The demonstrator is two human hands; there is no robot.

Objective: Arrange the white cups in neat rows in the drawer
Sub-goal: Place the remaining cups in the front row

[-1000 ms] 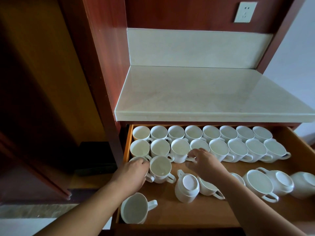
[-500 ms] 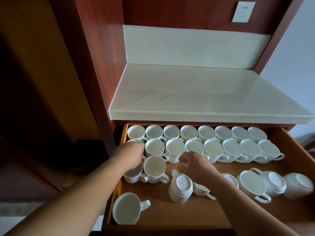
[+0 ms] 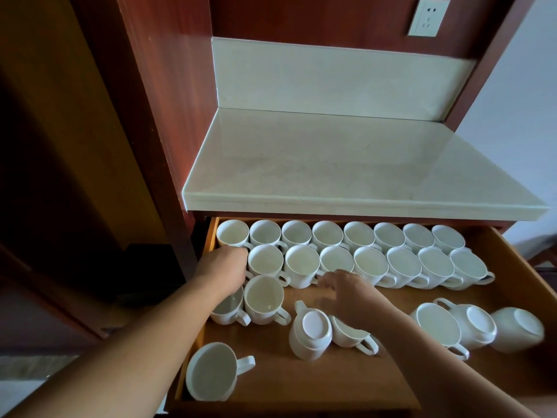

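left hand (image 3: 224, 268) curled over left end of second row, grip hidden | right hand (image 3: 349, 294) blurred near second-row handles, grip unclear | cups (image 3: 327, 235): two back rows set in drawer (image 3: 301, 378), others loose in front | risk: reaching over could knock upturned cup (image 3: 312, 327); packed handles could snag, chip

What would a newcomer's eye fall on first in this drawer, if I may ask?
Two tidy rows of upright white cups line the back of the drawer. In front, loose cups lie scattered: an upside-down cup mid-drawer, a tipped cup at the front-left corner.
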